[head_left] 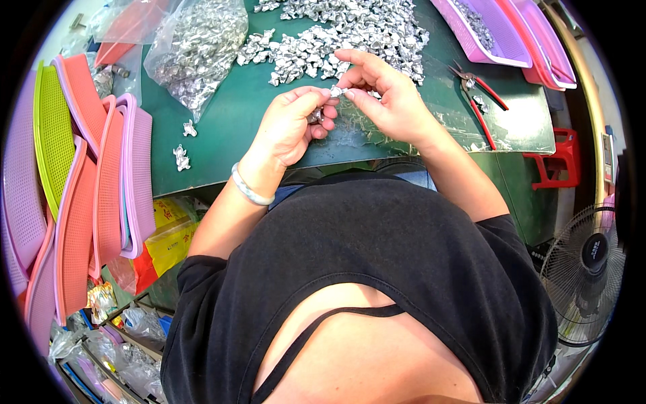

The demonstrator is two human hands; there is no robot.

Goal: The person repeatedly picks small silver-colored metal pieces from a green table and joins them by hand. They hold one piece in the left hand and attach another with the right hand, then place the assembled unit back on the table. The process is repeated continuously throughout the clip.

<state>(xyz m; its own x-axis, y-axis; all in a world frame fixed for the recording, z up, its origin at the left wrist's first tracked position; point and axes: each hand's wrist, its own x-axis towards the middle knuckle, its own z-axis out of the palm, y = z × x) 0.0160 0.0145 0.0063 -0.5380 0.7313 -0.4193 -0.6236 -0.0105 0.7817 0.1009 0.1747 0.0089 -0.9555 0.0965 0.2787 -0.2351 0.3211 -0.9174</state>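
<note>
Between my two hands, just above the table's near part, is a small silver metal figure-like piece (pixel 336 91). My left hand (pixel 294 124) pinches it between thumb and forefinger, its other fingers curled round what looks like another silver piece (pixel 314 116). From the other side, my right hand (pixel 389 97) has thumb and fingers closed at the same piece. Just beyond my hands spreads a large heap of similar silver pieces (pixel 363 34). Two loose silver pieces (pixel 182 159) lie apart at the table's left.
A clear plastic bag (pixel 198 57) full of silver pieces stands beside the heap. Red-handled pliers (pixel 478 101) lie right on the green table (pixel 235 141). Purple baskets (pixel 498 34) stand far right; stacked coloured baskets (pixel 74 182) crowd the left. A red stool (pixel 560 160) and fan (pixel 585 262) are at right.
</note>
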